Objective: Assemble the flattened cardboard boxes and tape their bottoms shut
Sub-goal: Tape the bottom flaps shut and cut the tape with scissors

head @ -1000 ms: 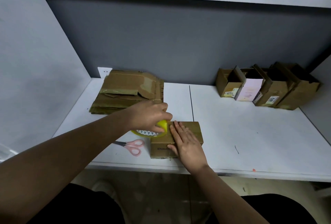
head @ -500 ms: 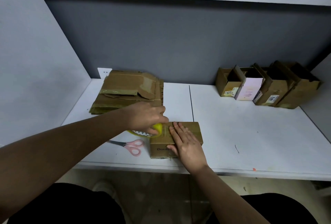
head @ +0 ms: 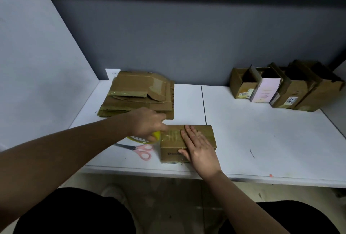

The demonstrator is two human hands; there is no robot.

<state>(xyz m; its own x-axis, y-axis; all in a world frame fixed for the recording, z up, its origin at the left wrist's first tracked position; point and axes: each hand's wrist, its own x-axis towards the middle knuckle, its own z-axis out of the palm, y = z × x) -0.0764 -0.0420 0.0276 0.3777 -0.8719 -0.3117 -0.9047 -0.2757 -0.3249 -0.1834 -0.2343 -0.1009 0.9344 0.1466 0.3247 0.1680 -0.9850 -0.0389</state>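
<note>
A small brown cardboard box (head: 206,132) sits bottom-up near the front edge of the white table (head: 262,140). My right hand (head: 198,145) lies flat on its top with straight fingers, the thumb down its front face. My left hand (head: 148,123) grips a yellow tape roll (head: 142,139) just left of the box. A clear strip of tape (head: 171,134) runs from the roll across the box top. A stack of flattened cardboard boxes (head: 138,95) lies at the back left.
Pink-handled scissors (head: 142,150) lie on the table left of the box, below the tape roll. Several assembled open boxes (head: 286,87) stand in a row at the back right. Grey walls close in the back and the left side.
My left hand has drawn the tape roll leftward and down off the box edge, laying out tape over the top. My right hand stays pressed on the box.
</note>
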